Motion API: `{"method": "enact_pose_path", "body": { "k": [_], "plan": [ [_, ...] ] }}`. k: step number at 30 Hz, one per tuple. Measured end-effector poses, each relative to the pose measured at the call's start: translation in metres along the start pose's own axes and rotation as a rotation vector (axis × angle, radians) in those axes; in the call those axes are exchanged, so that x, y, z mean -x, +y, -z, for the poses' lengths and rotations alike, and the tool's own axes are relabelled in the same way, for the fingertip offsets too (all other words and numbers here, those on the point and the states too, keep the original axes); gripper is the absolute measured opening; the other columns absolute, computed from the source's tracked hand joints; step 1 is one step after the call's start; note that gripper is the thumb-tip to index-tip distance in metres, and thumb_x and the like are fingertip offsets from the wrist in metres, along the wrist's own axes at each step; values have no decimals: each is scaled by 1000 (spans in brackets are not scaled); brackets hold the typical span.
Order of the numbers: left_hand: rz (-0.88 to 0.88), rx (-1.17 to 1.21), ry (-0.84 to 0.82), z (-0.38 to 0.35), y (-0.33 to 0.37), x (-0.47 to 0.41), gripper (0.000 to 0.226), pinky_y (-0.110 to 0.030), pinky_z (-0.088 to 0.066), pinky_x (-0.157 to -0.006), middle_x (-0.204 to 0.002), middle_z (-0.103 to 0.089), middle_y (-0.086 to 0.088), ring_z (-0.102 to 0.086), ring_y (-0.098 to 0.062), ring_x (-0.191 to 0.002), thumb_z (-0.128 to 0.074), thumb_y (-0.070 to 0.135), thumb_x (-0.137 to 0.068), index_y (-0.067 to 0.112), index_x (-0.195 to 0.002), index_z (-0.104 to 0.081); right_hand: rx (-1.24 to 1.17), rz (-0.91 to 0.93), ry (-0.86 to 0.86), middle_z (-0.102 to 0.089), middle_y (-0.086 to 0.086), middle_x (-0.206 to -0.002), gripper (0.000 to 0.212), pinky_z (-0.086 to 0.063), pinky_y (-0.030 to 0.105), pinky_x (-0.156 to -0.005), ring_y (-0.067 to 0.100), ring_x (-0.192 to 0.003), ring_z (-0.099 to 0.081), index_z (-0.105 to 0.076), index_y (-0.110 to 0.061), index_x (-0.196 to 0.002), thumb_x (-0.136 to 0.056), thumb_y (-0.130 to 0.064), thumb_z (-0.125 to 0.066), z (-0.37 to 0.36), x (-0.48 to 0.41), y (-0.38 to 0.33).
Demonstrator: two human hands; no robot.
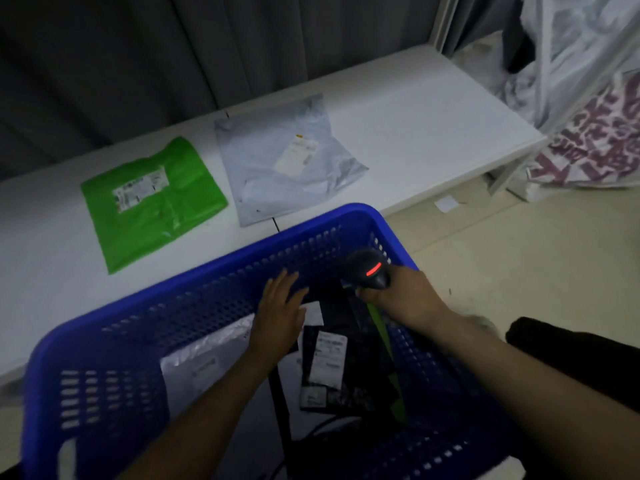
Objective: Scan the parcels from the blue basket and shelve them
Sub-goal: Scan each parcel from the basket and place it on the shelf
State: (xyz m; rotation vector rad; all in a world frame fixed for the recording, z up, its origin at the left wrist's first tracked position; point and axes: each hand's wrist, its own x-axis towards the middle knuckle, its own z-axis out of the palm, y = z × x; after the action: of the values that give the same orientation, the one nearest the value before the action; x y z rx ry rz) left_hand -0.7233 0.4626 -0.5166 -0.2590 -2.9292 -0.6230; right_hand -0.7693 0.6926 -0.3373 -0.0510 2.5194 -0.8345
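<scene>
A blue perforated basket [104,358] fills the lower half of the view. Inside lie a black parcel [349,368] with a white label, a silver-grey parcel [204,358] and a thin green parcel edge [388,344]. My left hand [278,315] reaches into the basket with straight fingers, over the parcels. My right hand [401,294] grips a black barcode scanner [367,268] with a red light, at the basket's far right rim. On the white shelf [433,126] behind lie a green parcel [152,199] and a grey parcel [287,161], labels up.
Grey curtains hang behind the shelf. A white rack frame [550,64] with printed plastic bags [595,140] stands at the right. A beige floor [519,265] lies right of the basket, with a white scrap of paper [446,204]. A black object [581,355] sits at the right edge.
</scene>
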Motion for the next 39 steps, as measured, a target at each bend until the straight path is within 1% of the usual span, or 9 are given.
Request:
{"method": "enact_pose_path", "body": {
  "k": [4,7,10,14,18,22,32,35,39],
  "plan": [
    [428,235,-538,-64,1,42,71,-39,-35,-111,-152,-32,-10,-35,-29,-138,-57,40,-94,12,-152,-25,86,-41,-79,-62,3,-80,32,-31,23,-53,21,-84,-61,-43,-25,-69,-86,-36,-69,-17,15,38],
    [637,440,-599,-109,-9,54,104,-44,-45,-102,-148,-40,-13,-45,-34,-131,-66,56,-72,17,-154,-15,129,-76,-43,-70,12,-99,25,-27,22,-60,26,-98,-63,-49,-21,-79,-85,-36,-68,-18,12,59],
    [821,492,-539,-135,-2,55,115,-44,-43,-103,-150,-34,-17,-42,-36,-132,-80,39,-74,11,-154,-2,120,-81,-37,-70,12,-99,25,-25,21,-59,27,-100,-62,-48,-21,-76,-87,-34,-67,-17,5,68],
    [984,624,-428,-149,10,42,87,-40,-40,-105,-144,-43,-21,-44,-36,-131,-76,10,-82,1,-150,-21,115,-69,-86,-56,4,-80,23,-26,22,-58,21,-86,-59,-58,-15,-85,-88,-37,-67,-21,-3,69],
    [930,549,-551,-145,20,37,24,-28,-45,-83,-122,-63,-19,-57,-33,-113,-66,8,-89,6,-112,-66,87,-70,-85,-55,2,-76,28,-29,24,-57,14,-72,-50,-66,-7,-95,-88,-34,-67,-22,-5,71],
    [920,612,-533,-132,27,34,23,-24,-41,-78,-113,-62,-12,-57,-27,-108,-58,14,-95,8,-116,-64,66,-71,-88,-51,-6,-55,26,-39,21,-55,11,-56,-51,-62,-9,-83,-87,-34,-67,-23,-3,70],
    [884,820,49,7,32,28,44,-29,-40,-98,-133,-43,3,-46,-17,-121,-51,20,-100,7,-141,-41,-308,-48,-142,-58,-2,-46,28,-41,17,-39,7,-31,-50,-55,-14,-65,-87,-24,-70,-4,13,11],
    [820,857,235,55,34,37,31,-21,-49,-85,-123,-56,-1,-56,-17,-109,-47,12,-101,7,-131,-52,-387,21,-168,-63,7,-60,23,-42,19,-39,10,-35,-52,-60,-9,-71,-87,-23,-70,5,28,-12],
    [827,868,386,106,37,48,18,-38,-50,-92,-116,-62,-4,-60,-23,-105,-47,8,-100,15,-115,-56,-396,120,-199,-63,4,-58,21,-44,21,-42,12,-38,-53,-62,-6,-76,-88,-22,-69,16,54,-37]
  ]
}}
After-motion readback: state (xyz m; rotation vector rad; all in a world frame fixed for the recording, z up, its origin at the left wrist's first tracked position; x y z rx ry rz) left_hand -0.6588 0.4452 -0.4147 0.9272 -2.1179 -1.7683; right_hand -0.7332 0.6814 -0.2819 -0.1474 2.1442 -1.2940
